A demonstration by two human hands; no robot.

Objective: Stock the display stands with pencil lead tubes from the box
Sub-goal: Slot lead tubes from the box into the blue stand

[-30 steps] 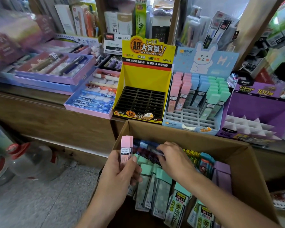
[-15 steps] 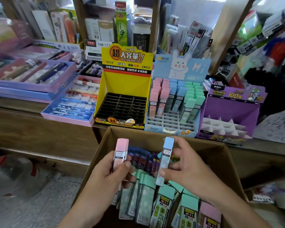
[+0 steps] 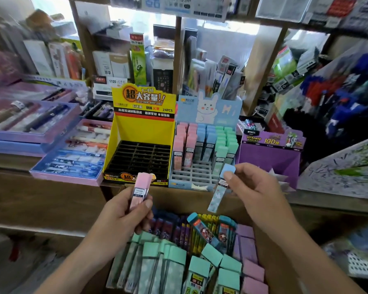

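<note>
Blue tube (image 3: pixel 217 195): right hand (image 3: pixel 257 194) pinches it near the stand (image 3: pixel 191 177); seat it upright in an empty slot.
Pink tube (image 3: pixel 141 185): left hand (image 3: pixel 119 217) grips it; pink column next.

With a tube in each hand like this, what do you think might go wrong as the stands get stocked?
The right hand pinches the blue tube only near its cap, so it may drop into the box. The bunny stand sorts columns by colour; the pink tube in the left hand could land in the wrong one, or nudge standing tubes.
</note>
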